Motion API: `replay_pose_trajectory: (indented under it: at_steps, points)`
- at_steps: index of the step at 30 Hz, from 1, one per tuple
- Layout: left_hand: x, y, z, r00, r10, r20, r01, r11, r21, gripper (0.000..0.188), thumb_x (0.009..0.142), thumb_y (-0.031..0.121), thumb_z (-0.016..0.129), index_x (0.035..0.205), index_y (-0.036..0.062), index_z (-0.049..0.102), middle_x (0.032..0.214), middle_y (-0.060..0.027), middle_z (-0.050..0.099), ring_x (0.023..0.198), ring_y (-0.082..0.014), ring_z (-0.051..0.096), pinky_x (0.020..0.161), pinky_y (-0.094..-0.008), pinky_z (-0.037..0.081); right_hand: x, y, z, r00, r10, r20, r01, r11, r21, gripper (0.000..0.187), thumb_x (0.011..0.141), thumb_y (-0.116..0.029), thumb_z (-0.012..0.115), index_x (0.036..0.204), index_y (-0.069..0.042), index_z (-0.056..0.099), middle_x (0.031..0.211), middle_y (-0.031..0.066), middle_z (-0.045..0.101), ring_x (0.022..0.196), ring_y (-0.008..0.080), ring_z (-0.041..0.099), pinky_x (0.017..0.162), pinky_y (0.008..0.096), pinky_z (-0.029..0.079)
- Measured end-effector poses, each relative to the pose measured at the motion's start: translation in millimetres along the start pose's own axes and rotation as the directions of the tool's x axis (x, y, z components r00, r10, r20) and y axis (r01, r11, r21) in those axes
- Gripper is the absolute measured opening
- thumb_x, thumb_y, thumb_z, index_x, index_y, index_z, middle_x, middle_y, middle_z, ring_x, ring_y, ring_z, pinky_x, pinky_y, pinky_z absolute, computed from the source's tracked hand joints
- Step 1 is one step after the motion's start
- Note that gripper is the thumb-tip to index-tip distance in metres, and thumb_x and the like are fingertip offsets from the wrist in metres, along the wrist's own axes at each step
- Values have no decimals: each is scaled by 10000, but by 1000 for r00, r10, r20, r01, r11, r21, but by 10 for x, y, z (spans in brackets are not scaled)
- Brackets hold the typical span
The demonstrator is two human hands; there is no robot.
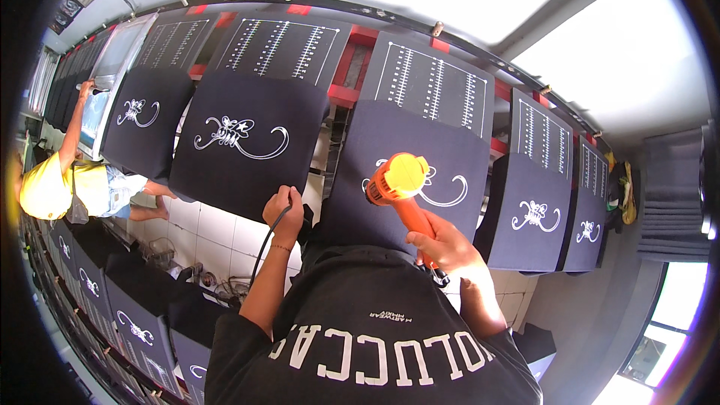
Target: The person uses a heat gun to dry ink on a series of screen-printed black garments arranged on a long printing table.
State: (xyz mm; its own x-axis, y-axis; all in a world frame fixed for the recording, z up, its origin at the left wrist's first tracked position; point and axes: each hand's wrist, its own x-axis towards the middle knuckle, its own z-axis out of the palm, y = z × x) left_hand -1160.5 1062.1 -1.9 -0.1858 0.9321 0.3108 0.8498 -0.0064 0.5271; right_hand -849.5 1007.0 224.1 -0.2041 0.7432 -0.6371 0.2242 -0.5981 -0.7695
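My right hand [448,246] is wrapped round the handle of an orange heat gun [409,206]. The gun is held over a black fabric piece [420,131] and hides part of its white curling print. Farther left, my left hand [285,210] is closed on a thin black cord [264,246], which runs down along my forearm. That hand is at the near edge of another black fabric piece [247,109] with a similar white flourish. Both fabric pieces lie over dark boards [281,41] marked with white scale lines.
To the right are more printed black pieces [534,195] on boards. A red and black rack [352,67] runs behind them. At the left, a person in yellow [86,187] reaches to a framed screen [112,67]. Another printed row [135,322] stands lower left, across white floor tiles [199,240].
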Motion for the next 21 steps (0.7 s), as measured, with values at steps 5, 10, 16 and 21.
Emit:
replay_pose_trajectory:
  at_steps: [5, 10, 16, 21]
  points:
    - [-10, -21, 16, 1000, -5, -11, 5, 1000, 26, 230, 920, 179, 625, 723, 79, 562, 589, -113, 566, 566, -327, 596, 523, -461, 450, 99, -88, 62, 999, -18, 33, 18, 1000, -18, 513, 992, -241, 615, 1426, -10, 468, 803, 17, 559, 614, 86, 577, 539, 255, 459]
    - [5, 8, -8, 1000, -17, 2, 17, 1000, -10, 230, 921, 185, 624, 724, 80, 567, 592, -116, 570, 570, -335, 601, 523, -465, 449, 223, -90, 73, 998, -60, -27, 59, 998, -21, 476, 993, -228, 613, 1391, 1, 488, 794, 16, 551, 613, 88, 576, 546, 264, 463]
    - [-10, -17, 1, 999, -29, 34, 28, 999, 26, 212, 938, 189, 610, 761, 73, 594, 635, -119, 605, 594, -327, 620, 550, -442, 458, 218, -79, 74, 997, -73, -24, 73, 997, 0, 472, 993, -218, 613, 1388, 8, 488, 793, 15, 552, 607, 85, 571, 549, 260, 464]
    - [-16, -21, 7, 999, -33, 36, 32, 999, 39, 209, 937, 187, 613, 764, 72, 593, 637, -116, 602, 594, -325, 617, 550, -442, 456, 159, -115, 82, 998, -62, -7, 62, 998, 5, 484, 995, -220, 612, 1400, 9, 480, 785, 13, 554, 604, 85, 570, 542, 259, 464]
